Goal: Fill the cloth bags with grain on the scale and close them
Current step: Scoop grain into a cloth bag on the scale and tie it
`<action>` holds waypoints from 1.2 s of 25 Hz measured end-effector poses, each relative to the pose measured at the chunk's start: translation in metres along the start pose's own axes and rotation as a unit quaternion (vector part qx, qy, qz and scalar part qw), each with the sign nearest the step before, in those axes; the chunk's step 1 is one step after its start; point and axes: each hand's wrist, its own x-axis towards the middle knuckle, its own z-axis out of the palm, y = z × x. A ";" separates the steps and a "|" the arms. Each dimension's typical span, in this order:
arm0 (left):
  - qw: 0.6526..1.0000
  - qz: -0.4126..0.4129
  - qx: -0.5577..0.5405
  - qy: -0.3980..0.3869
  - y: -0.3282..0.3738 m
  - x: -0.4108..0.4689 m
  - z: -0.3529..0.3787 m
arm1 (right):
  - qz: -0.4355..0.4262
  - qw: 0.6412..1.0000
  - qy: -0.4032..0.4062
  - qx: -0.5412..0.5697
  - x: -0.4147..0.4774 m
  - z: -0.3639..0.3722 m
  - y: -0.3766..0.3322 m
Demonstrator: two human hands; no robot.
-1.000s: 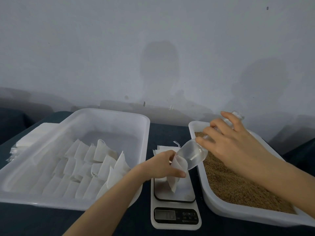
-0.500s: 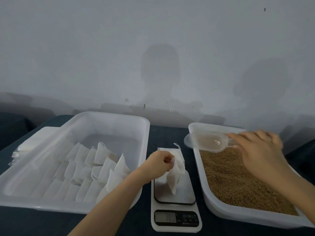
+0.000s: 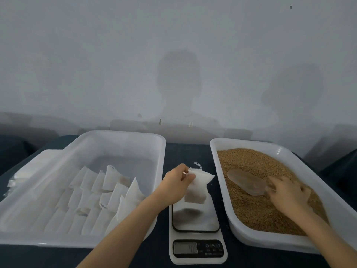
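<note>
White plastic, left of the scale [image 3: 196, 219]: a tray [image 3: 123, 133] holds rows of filled bags [image 3: 114, 180], which lie as they did a second ago.

Just left of the scale's plate is the left hand [image 3: 179, 182]; its grip pinches the top of the cloth bag [image 3: 199, 188], grasping it as before. The bag now hangs over the far end of the plate with a dark load showing in its bottom and its drawstring loop [image 3: 198, 165] sticking up. Whether it rests on the plate or hangs just above it I cannot tell, and the display [image 3: 185, 248] is too blurred to read.

Right of the scale, the second tray [image 3: 216, 171] is heaped with grain [image 3: 251, 165]. The clear scoop [image 3: 249, 182], tipped at the bag's mouth a second ago and then carried back over this tray, now lies on the grain. The right hand [image 3: 287, 194] reaches its handle; whether that grip is grasping or already released I cannot tell.

Pouring for this bag looks finished. What is left, as I judge it, is to check the weight, then pull the drawstring closed with the freed right hand, then set the bag in the tray to the left of the scale.
</note>
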 end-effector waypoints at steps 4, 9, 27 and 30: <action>0.997 -0.010 -0.079 0.025 0.004 0.000 -0.003 | -0.161 0.943 0.022 0.290 -0.022 -0.023 -0.059; 0.992 -0.016 -0.121 0.027 0.006 -0.002 -0.005 | -0.172 0.881 -0.027 0.440 -0.035 -0.021 -0.117; 0.995 0.042 0.087 0.027 -0.002 -0.007 -0.010 | -0.210 0.931 0.008 0.300 -0.033 0.009 -0.118; 0.997 0.032 0.071 0.027 -0.001 -0.006 -0.011 | -0.207 0.928 0.011 0.310 -0.033 0.009 -0.118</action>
